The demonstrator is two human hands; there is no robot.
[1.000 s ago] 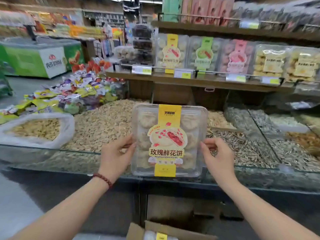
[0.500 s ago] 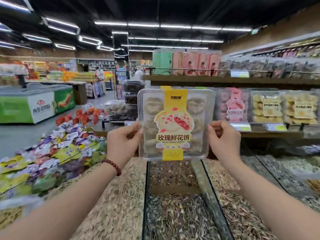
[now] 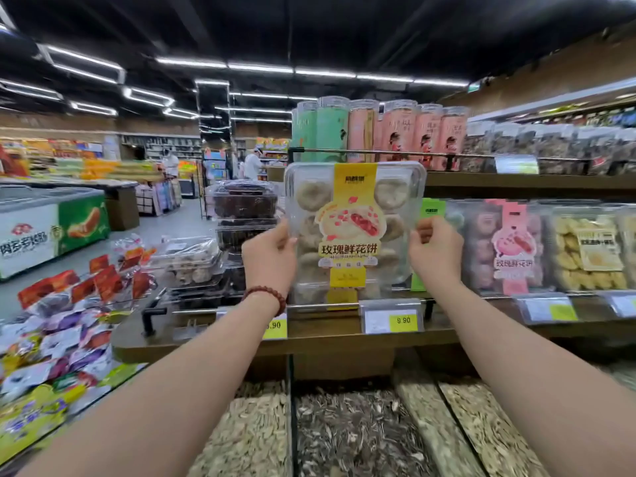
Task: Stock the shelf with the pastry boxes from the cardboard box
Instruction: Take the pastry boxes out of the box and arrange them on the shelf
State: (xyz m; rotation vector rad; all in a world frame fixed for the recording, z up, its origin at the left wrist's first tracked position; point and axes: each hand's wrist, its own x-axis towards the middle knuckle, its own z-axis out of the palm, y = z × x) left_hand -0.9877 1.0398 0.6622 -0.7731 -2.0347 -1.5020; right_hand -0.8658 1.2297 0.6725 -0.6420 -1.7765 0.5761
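Pastry box [image 3: 354,232], clear plastic with a yellow band and a picture of a rose-filled cake, held upright and facing outward at the left end of the middle wooden shelf [image 3: 330,339]. Its lower edge is level with the shelf's metal front rail [image 3: 323,305]; whether it already rests on the board cannot be told.

The person's left hand [image 3: 270,256], a bead bracelet at the wrist, grips the box's left edge, thumb on the front and fingers curled behind. The right hand [image 3: 435,251] pinches the right edge with curled fingers.

Just to the right stand a green-banded box [image 3: 426,215], partly hidden, then a pink-banded box [image 3: 509,246]. A price tag [image 3: 392,320] hangs below the rail. Open seed bins [image 3: 354,438] lie underneath. The cardboard box is out of view.

This looks like the placing step. Next, the box likely needs setting down behind the rail and squaring with its neighbours before both hands let go.
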